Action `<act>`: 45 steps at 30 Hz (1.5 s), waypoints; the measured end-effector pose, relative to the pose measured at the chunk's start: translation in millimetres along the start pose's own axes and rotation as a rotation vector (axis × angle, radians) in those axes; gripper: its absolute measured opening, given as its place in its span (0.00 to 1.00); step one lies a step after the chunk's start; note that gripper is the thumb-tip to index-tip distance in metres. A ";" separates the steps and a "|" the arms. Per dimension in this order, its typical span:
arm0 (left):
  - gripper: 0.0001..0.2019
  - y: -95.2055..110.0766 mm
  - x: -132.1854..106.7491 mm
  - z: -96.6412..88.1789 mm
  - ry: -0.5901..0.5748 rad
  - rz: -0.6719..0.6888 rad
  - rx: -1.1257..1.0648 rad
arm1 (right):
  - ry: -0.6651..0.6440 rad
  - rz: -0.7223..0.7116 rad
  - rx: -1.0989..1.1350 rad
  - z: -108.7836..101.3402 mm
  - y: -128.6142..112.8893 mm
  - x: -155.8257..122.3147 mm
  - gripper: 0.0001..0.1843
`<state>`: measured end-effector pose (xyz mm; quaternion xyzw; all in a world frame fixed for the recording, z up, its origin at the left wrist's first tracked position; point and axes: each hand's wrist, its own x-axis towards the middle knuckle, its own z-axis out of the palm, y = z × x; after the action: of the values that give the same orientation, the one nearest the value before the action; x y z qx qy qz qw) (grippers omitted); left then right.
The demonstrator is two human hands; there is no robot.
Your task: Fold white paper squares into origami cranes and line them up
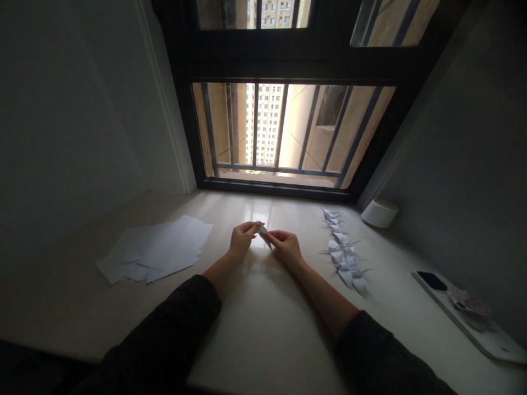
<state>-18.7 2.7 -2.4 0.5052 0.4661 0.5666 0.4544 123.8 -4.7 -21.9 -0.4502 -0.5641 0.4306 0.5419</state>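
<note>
Between my two hands, over the middle of the pale sill, is a small piece of folded white paper [264, 235] with a narrow point hanging down. My left hand [242, 238] pinches its upper left end between thumb and fingers. On the other side, my right hand [286, 245] grips it near its right edge. Fingers cover part of the folds. To the right stands a row of several folded paper cranes [343, 252], with thin pointed ends. A loose pile of white paper sheets [164, 247] lies to the left.
A white rounded object [379, 213] stands at the right wall, near the window frame [272, 189]. Closer on the right lies a white phone [465, 318] with a decorated round piece on its back. The sill's front edge [49, 351] shows at lower left.
</note>
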 end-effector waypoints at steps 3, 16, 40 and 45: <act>0.19 0.9 -0.3 0.1 0.011 -0.023 -0.016 | 0.001 -0.038 -0.020 0.6 -0.6 -0.4 0.19; 0.23 -2.2 -1.7 -0.1 -0.019 0.000 0.066 | 0.125 -0.237 -0.219 -2.3 -7.2 -6.2 0.12; 0.21 -1.5 2.4 -7.7 -0.041 0.110 0.255 | 0.014 -0.584 -0.485 -4.4 -8.8 -6.7 0.17; 0.19 -3.2 0.6 -7.9 -0.098 0.152 0.356 | 0.028 -0.545 -0.375 -6.3 -4.1 -3.3 0.06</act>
<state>-26.5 3.3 -5.8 0.6385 0.4966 0.4826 0.3359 130.0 -8.9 -18.4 -0.3806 -0.7257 0.1519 0.5526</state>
